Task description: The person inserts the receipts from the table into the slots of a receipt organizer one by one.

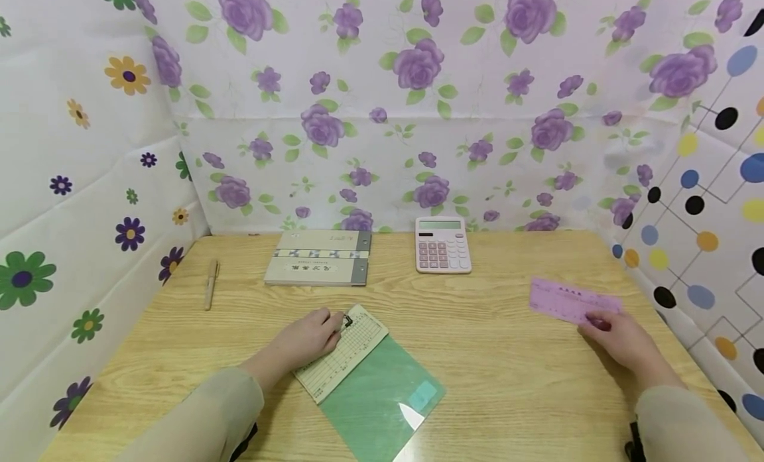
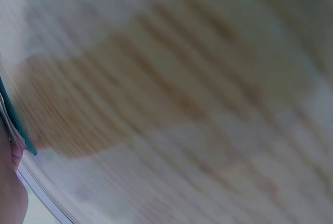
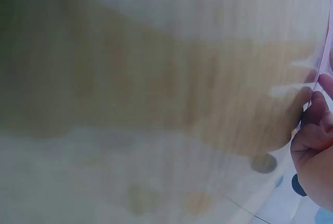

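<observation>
My left hand (image 1: 307,341) grips the upper-left side of a pad of cream printed forms (image 1: 352,354), close to a small black clip (image 1: 347,321). Under the forms, a smooth green sheet (image 1: 382,389) with a pale blue patch lies slanted toward me. In the left wrist view, the green edge (image 2: 22,133) shows beside the fingers at the far left. On the right, my right hand (image 1: 621,339) pinches a pink printed slip (image 1: 567,301) by its near right corner, thumb against fingers. The slip appears edge-on in the right wrist view beside the fingertips (image 3: 316,102).
A banded stack of grey and cream booklets (image 1: 319,258) lies at the back left. Right of it, a pink calculator (image 1: 443,245) stands near the floral cloth wall (image 1: 382,150). A beige pen (image 1: 211,286) is at the left of the wooden table (image 1: 495,362).
</observation>
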### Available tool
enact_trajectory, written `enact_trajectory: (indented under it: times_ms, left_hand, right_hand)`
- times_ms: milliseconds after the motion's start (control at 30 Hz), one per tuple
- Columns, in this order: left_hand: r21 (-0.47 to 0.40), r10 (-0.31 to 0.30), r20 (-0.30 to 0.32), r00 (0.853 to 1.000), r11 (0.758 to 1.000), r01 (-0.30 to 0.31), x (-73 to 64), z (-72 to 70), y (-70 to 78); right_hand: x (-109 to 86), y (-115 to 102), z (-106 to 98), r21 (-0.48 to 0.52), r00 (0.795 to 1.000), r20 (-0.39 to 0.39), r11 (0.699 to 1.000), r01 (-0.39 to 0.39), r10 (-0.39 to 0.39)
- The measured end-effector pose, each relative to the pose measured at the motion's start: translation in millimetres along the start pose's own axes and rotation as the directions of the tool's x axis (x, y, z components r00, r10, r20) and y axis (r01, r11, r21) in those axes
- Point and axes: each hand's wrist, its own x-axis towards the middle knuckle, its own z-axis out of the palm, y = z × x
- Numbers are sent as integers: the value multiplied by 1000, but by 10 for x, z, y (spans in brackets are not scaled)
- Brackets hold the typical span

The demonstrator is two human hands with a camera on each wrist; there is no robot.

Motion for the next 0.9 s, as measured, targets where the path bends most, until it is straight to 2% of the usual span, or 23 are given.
enact_trajectory:
  times_ms: [233,333,433,600,767,900]
  left_hand:
    - [3,-8,-8,1000,1000,8,-42,-19,-14]
    - [1,-1,-13,1000,1000,1,-55,-23,-15]
    - [3,1,-18,1000,1000,-1,-64,-14,-17]
    - [11,3,-35,999,1000,-3,-57,32,-12]
    - [18,10,-45,999,1000,-9,-28,59,5]
    - [13,-9,-32,999,1000,10,-24,34,10]
  right_hand:
    - [-45,-150,80,41,997,22,997,71,-72]
    - [-56,-217,69,62,998,46,997,38,-41]
    - [-33,-225,21,47,1000,26,999,8,-9]
    - [44,-68,-79,-22,1000,-18,1000,3,-3]
    - [63,126,-115,-67,997,35,995,-73,75]
    - [70,186,-101,-73,993,49,992,-102,106]
